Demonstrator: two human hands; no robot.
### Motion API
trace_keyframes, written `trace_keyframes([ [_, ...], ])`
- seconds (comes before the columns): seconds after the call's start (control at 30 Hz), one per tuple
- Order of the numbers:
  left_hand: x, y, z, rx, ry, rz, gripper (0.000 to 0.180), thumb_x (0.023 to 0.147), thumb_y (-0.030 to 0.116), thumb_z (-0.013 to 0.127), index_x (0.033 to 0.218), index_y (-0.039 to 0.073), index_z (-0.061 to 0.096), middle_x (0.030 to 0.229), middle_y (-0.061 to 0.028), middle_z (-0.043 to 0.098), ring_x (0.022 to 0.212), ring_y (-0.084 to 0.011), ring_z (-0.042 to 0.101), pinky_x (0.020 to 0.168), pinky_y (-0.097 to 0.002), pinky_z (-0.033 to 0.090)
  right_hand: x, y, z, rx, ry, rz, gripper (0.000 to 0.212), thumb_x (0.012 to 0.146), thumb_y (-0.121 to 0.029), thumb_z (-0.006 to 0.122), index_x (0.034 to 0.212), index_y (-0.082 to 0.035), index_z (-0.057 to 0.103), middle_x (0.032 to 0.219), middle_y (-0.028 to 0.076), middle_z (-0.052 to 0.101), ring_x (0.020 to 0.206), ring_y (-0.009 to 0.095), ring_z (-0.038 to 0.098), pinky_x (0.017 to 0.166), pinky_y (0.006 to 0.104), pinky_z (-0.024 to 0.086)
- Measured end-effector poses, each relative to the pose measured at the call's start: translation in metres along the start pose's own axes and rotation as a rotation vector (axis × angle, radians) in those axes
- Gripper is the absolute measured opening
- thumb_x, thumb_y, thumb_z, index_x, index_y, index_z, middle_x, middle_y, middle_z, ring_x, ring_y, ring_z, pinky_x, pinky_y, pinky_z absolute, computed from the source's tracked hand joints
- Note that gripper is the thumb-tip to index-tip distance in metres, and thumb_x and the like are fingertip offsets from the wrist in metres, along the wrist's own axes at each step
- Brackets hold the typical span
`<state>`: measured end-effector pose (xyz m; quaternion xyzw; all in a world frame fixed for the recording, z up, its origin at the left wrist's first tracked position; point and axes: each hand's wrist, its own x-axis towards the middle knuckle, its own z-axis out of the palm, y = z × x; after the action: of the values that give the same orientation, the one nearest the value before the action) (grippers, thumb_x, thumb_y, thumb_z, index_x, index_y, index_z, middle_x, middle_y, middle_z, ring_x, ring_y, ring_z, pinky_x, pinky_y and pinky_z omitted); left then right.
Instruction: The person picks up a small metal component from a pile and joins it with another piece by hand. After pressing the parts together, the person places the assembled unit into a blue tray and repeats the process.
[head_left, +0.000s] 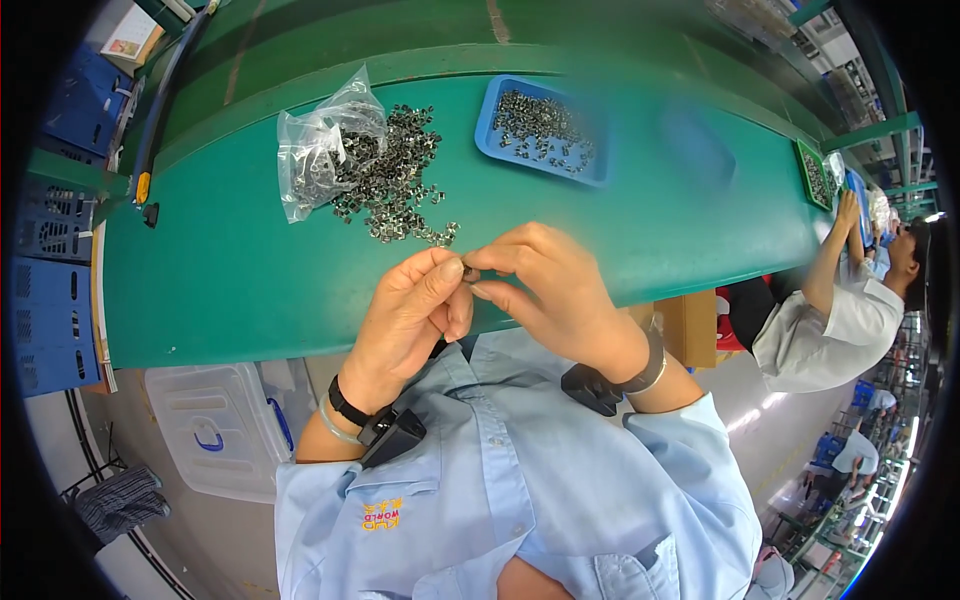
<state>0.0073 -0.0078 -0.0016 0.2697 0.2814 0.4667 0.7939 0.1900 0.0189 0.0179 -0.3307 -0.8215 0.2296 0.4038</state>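
Note:
Just over the table's near edge, my two hands meet fingertip to fingertip. My left hand [408, 305] pinches a small dark metal piece [467, 271] between thumb and forefinger. The thumb and fingers of my right hand [556, 290] close on the same piece from the other side; most of it is hidden by the fingertips. Beyond my left hand lies a loose pile of small shiny metal pieces [400, 170], spilling from a clear plastic bag [305, 150]. Further right, a blue tray [484, 135] holds many similar pieces [535, 118].
The green tabletop [220, 270] bends across the view. A lidded clear plastic box [205, 425] stands on the floor at left, near stacked blue crates [50, 320]. At right, another person [835, 325] works beside a green tray [812, 172]. A cardboard box [688, 325] sits below the table.

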Motion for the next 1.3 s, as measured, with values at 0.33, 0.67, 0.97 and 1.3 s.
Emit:
trace_keyframes([
  [0.33,-0.016,0.004,0.017,0.245,0.163,0.103,0.02,0.095,0.022,0.056,0.096,0.002,0.057,0.068,-0.0043,0.058,0.056,-0.0089,0.051,0.049,-0.0209,0.04,-0.005,-0.005,0.007,-0.011,0.062,-0.034,0.022,0.074,-0.005,0.073,0.092,-0.008,0.061,0.087,0.003,0.062,0.078,0.022,0.06,0.065,0.0327,0.047],
  [0.67,-0.02,0.0,0.034,0.193,0.143,0.028,0.017,0.093,0.019,0.058,0.096,0.002,0.057,0.071,-0.0046,0.06,0.059,-0.0088,0.054,0.051,-0.0207,0.042,-0.013,-0.012,-0.012,0.069,0.077,-0.035,0.017,0.076,-0.006,0.071,0.091,-0.007,0.063,0.085,0.004,0.061,0.078,0.022,0.059,0.066,0.0331,0.047],
  [0.97,-0.008,-0.014,0.05,0.216,0.096,0.037,0.015,0.094,0.02,0.057,0.092,0.005,0.055,0.07,-0.0038,0.06,0.059,-0.0092,0.055,0.052,-0.021,0.042,-0.028,-0.003,-0.03,0.147,0.07,0.017,0.017,0.076,-0.005,0.071,0.092,-0.007,0.063,0.086,0.006,0.061,0.078,0.022,0.059,0.067,0.0329,0.048],
  [1.3,0.006,-0.013,0.066,0.224,0.081,-0.004,0.019,0.096,0.023,0.055,0.094,0.004,0.056,0.073,-0.0046,0.061,0.061,-0.0099,0.056,0.053,-0.0216,0.042,-0.034,0.013,-0.04,0.177,0.124,0.036,0.019,0.076,-0.001,0.07,0.092,-0.007,0.061,0.086,0.005,0.061,0.08,0.021,0.06,0.068,0.0319,0.048],
])
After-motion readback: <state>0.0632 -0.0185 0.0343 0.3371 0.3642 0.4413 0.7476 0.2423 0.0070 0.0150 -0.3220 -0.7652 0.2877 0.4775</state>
